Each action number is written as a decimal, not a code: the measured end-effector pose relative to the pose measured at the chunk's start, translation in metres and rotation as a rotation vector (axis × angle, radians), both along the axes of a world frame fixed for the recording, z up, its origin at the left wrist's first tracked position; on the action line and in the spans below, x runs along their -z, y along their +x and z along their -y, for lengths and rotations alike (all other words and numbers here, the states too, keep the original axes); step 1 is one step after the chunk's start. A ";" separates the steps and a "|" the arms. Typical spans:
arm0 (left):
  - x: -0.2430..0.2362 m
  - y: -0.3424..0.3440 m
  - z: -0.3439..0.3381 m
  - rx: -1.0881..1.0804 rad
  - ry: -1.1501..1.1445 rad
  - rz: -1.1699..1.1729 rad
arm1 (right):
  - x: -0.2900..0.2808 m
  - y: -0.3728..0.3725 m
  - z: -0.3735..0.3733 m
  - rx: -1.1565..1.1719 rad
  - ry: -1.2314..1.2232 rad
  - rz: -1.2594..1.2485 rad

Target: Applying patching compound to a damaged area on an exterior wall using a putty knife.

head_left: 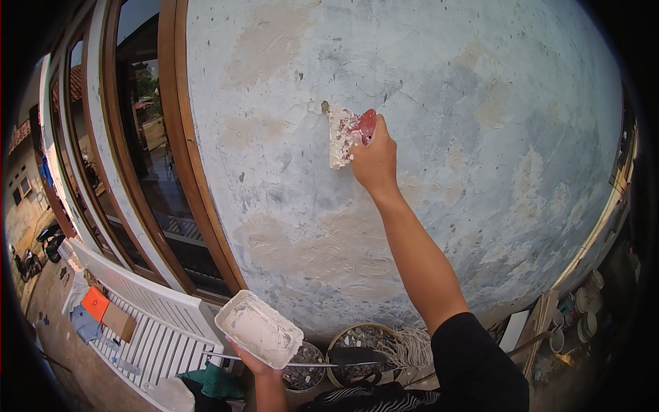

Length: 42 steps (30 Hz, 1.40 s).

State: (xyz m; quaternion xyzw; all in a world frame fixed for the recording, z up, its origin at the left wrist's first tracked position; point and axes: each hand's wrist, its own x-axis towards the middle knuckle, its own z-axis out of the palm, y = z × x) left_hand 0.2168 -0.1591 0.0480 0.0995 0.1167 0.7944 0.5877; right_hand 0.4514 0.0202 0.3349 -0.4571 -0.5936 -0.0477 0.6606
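Observation:
My right hand (pixel 377 156) is closed around the red handle of a putty knife (pixel 339 137), its wide blade coated in pale putty. The blade lies against the light blue wall (pixel 425 89), just beneath a small dark chip in the surface. Lower down, my left hand (pixel 259 362) supports a rectangular tub (pixel 264 331) from below, gripping it near its near side. Whitish putty is smeared over the inside of the tub. Beige patches of filler (pixel 329 250) mark the wall around and under the knife.
Brown wooden window frames (pixel 199 165) border the wall on the left. A white slatted bench (pixel 154 329) with an orange box (pixel 95 303) and cloths stands below them. Pots of gravel (pixel 360 338) and a mop head (pixel 410 349) sit at the wall's foot; several containers (pixel 580 316) lie right.

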 end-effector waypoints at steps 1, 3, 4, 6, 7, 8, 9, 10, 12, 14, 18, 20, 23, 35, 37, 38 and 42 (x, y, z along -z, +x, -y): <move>-0.002 0.000 0.001 -0.004 0.003 0.018 | 0.003 0.008 0.004 -0.036 0.029 -0.024; 0.000 -0.001 -0.002 -0.009 0.007 0.037 | 0.002 0.011 0.002 -0.074 0.059 -0.046; 0.006 -0.004 -0.004 0.007 0.021 0.022 | -0.004 0.008 0.003 -0.048 0.013 -0.047; 0.008 -0.003 -0.006 0.040 0.036 0.006 | -0.007 0.003 -0.009 0.079 0.065 -0.025; 0.007 -0.003 -0.006 0.017 0.014 0.027 | -0.008 0.000 -0.005 0.077 0.062 -0.028; 0.006 -0.004 -0.006 -0.008 -0.007 0.048 | -0.013 -0.005 0.003 0.040 0.023 -0.022; 0.008 -0.007 -0.005 -0.012 -0.009 0.047 | -0.016 -0.009 0.010 0.002 -0.016 -0.014; 0.010 -0.009 -0.004 -0.009 0.015 0.049 | -0.018 -0.006 0.017 0.003 -0.013 -0.014; 0.011 -0.009 -0.005 -0.018 0.044 0.058 | -0.020 0.007 0.025 -0.038 -0.012 -0.017; 0.008 -0.008 -0.004 0.042 0.045 0.031 | -0.028 0.006 0.016 0.035 -0.079 0.060; 0.010 -0.010 -0.005 0.013 0.049 0.046 | -0.033 -0.001 0.024 0.115 -0.107 0.180; 0.006 -0.007 -0.004 -0.019 0.003 0.065 | -0.038 0.001 0.036 0.077 -0.129 0.236; 0.016 -0.015 -0.006 0.049 0.062 -0.006 | -0.041 0.000 0.043 0.086 -0.106 0.238; 0.012 -0.004 -0.008 0.033 0.070 0.002 | -0.049 -0.001 0.035 0.165 -0.047 0.354; 0.008 -0.004 -0.010 0.025 0.039 0.026 | -0.050 -0.006 0.029 0.191 -0.096 0.452; 0.007 -0.006 -0.010 0.016 0.010 0.050 | -0.050 -0.006 0.031 0.190 -0.100 0.452; 0.007 -0.005 -0.004 0.040 0.060 0.024 | -0.053 -0.003 0.025 0.219 -0.069 0.486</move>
